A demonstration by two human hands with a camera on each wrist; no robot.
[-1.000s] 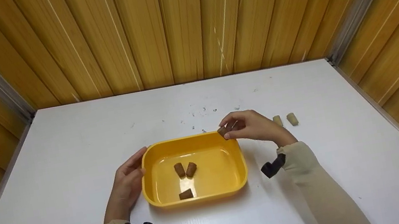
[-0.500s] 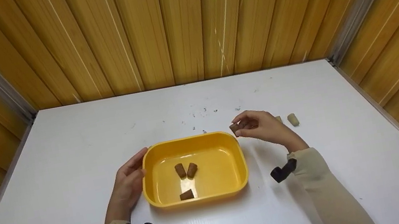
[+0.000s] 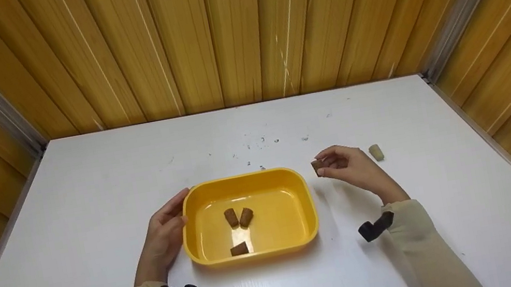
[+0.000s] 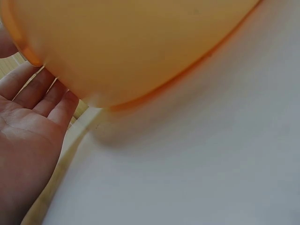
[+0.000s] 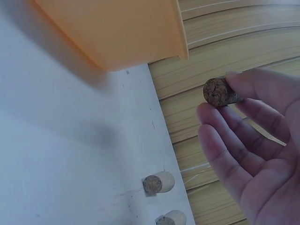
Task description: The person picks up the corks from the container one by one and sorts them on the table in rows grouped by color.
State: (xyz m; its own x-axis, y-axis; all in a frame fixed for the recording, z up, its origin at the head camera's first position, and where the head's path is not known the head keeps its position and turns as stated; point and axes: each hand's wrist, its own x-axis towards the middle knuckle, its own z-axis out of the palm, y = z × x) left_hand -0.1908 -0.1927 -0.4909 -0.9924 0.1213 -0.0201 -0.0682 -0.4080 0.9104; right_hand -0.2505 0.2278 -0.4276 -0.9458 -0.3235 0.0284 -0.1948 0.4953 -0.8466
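A yellow plastic tub [image 3: 254,256] stands at the middle of the table, with several brown cork stoppers [image 3: 239,249] lying inside. My left hand [image 3: 164,238] touches the tub's left side from outside; in the left wrist view its fingers [image 4: 28,86] lie nearly straight against the wall. Right of the tub, my right hand [image 3: 352,168] pinches a cork stopper [image 3: 317,168] between thumb and fingers, raised above the table. The right wrist view shows that held cork [image 5: 218,91] end-on, its flat face dark brown and speckled.
A pale-sided cork [image 3: 376,152] lies on the table beyond my right hand. Two such corks [image 5: 158,183] show in the right wrist view; in the head view one is hidden by the hand. Wood-patterned panels [image 3: 210,35] wall the table's back and sides.
My right hand has moved right, from over the tub's far right corner to beside the tub, still pinching the cork. It now hides one pale cork. The left hand and tub stay put.
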